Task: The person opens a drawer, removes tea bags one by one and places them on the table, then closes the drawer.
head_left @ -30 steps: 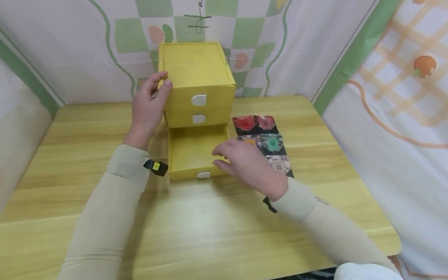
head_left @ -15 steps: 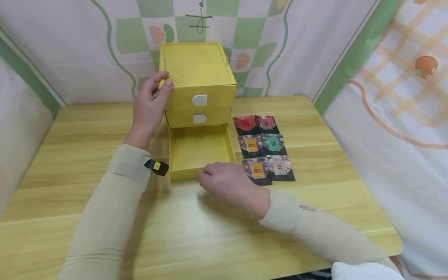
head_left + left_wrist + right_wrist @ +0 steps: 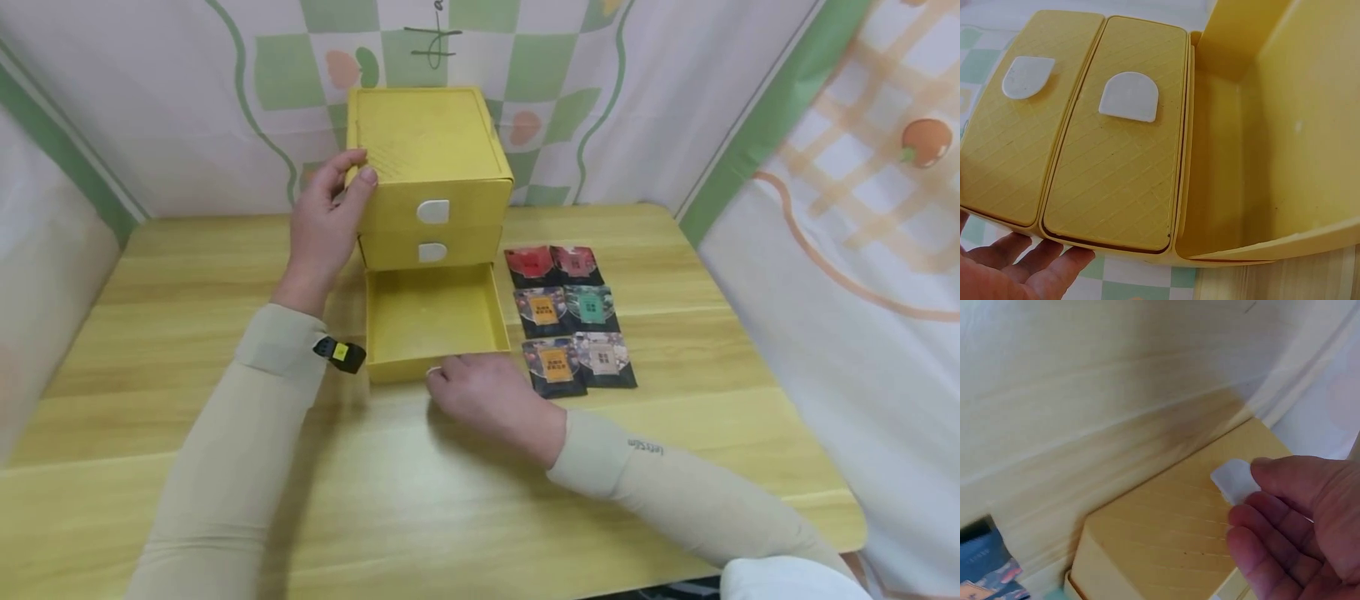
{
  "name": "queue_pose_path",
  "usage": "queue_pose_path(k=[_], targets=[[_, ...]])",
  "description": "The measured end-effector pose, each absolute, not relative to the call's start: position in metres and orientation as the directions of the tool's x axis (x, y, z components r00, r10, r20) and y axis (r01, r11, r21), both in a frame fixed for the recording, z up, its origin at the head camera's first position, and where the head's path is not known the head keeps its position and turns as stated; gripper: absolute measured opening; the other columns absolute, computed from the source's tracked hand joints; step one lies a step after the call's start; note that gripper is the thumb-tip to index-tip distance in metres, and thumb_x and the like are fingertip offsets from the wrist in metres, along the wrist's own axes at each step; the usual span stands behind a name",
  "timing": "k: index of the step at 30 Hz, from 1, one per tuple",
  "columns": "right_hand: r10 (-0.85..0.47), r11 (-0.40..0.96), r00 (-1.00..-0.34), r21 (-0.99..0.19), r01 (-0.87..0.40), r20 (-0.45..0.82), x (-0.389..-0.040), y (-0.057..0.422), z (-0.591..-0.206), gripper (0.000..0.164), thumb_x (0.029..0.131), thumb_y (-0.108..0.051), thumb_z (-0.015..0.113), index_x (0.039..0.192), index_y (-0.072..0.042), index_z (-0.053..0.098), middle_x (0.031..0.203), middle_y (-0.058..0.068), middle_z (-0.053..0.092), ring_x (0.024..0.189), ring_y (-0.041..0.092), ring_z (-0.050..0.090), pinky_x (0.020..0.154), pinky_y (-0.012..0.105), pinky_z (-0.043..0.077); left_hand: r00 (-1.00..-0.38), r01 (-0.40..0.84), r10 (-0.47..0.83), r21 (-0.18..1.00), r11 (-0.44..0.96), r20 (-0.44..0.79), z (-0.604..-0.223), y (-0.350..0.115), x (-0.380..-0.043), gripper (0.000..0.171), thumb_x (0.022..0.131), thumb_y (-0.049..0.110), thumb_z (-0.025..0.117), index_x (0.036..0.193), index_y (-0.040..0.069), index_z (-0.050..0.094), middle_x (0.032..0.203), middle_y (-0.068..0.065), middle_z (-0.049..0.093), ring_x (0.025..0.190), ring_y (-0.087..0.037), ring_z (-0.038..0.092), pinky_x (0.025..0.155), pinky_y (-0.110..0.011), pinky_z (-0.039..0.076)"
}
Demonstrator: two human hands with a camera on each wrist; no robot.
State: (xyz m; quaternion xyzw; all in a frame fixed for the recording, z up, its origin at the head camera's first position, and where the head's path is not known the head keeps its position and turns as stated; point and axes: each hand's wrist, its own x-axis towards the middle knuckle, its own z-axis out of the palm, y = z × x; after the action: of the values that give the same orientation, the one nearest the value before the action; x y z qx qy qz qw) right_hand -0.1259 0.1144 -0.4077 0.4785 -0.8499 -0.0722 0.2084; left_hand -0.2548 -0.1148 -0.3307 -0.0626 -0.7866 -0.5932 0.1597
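Note:
A yellow drawer unit [image 3: 427,196] stands at the back of the table, with white tabs on its drawers. Its bottom drawer [image 3: 397,372] is pulled out, and nothing lies inside. My left hand [image 3: 322,229] holds the unit's upper left front corner, thumb at the front edge; in the left wrist view the fingers [image 3: 1054,269] lie along its side. With thumb and fingers, my right hand [image 3: 495,400] pinches the white tab [image 3: 1234,480] on the bottom drawer's front. That hand covers much of the drawer front in the head view.
Several dark sachets with coloured labels [image 3: 557,365] lie in two columns on the table [image 3: 720,400], right of the drawer unit. A patterned curtain [image 3: 540,75] hangs close behind the unit.
My right hand has moved down and left from over the drawer's right side to its front tab, which it now pinches. The left hand keeps its hold; the view has shifted slightly.

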Motion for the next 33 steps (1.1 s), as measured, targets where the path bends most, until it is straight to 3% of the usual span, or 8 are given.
queue_pose_path(k=[4, 11, 17, 25, 33], targets=[[-0.845, 0.527, -0.447, 0.319, -0.788, 0.292, -0.127, 0.115, -0.407, 0.018, 0.094, -0.012, 0.051, 0.083, -0.014, 0.065, 0.070, -0.001, 0.058, 0.054, 0.009, 0.042, 0.040, 0.023, 0.035, -0.941, 0.289, -0.089, 0.914, 0.285, 0.326, -0.330, -0.115, -0.254, 0.053, 0.092, 0.057, 0.055, 0.137, 0.029, 0.056, 0.144, 0.009, 0.049, 0.125, -0.007, 0.044, 0.103, -0.033, 0.041], [-0.834, 0.543, -0.452, 0.324, -0.774, 0.317, -0.130, 0.113, -0.406, 0.023, 0.101, -0.021, 0.044, 0.085, -0.013, 0.058, 0.069, -0.001, 0.049, 0.051, 0.008, 0.036, 0.038, 0.022, 0.031, -0.942, 0.285, -0.093, 0.914, 0.287, 0.323, -0.328, -0.115, -0.253, 0.053, 0.092, 0.057, 0.055, 0.137, 0.030, 0.057, 0.143, 0.010, 0.049, 0.124, -0.007, 0.046, 0.100, -0.033, 0.042], [-0.834, 0.541, -0.447, 0.326, -0.775, 0.323, -0.133, 0.113, -0.407, 0.017, 0.098, -0.015, 0.047, 0.087, -0.011, 0.060, 0.070, 0.000, 0.049, 0.051, 0.008, 0.035, 0.037, 0.021, 0.031, -0.942, 0.284, -0.096, 0.918, 0.279, 0.321, -0.328, -0.115, -0.253, 0.053, 0.092, 0.057, 0.056, 0.137, 0.029, 0.057, 0.143, 0.009, 0.049, 0.122, -0.008, 0.047, 0.098, -0.034, 0.042], [-0.825, 0.563, -0.487, 0.336, -0.755, 0.289, -0.132, 0.110, -0.405, 0.014, 0.094, -0.012, 0.050, 0.087, -0.013, 0.063, 0.071, 0.000, 0.054, 0.051, 0.008, 0.037, 0.037, 0.022, 0.032, -0.943, 0.280, -0.096, 0.915, 0.292, 0.319, -0.329, -0.115, -0.253, 0.053, 0.092, 0.058, 0.055, 0.137, 0.030, 0.057, 0.145, 0.010, 0.048, 0.124, -0.007, 0.046, 0.102, -0.034, 0.041], [-0.826, 0.558, -0.462, 0.356, -0.749, 0.323, -0.138, 0.107, -0.406, 0.016, 0.088, -0.004, 0.049, 0.081, -0.012, 0.062, 0.068, 0.001, 0.054, 0.051, 0.009, 0.038, 0.036, 0.023, 0.033, -0.945, 0.276, -0.093, 0.918, 0.285, 0.313, -0.329, -0.114, -0.253, 0.054, 0.091, 0.058, 0.055, 0.137, 0.030, 0.056, 0.145, 0.010, 0.049, 0.124, -0.006, 0.046, 0.102, -0.034, 0.041]])
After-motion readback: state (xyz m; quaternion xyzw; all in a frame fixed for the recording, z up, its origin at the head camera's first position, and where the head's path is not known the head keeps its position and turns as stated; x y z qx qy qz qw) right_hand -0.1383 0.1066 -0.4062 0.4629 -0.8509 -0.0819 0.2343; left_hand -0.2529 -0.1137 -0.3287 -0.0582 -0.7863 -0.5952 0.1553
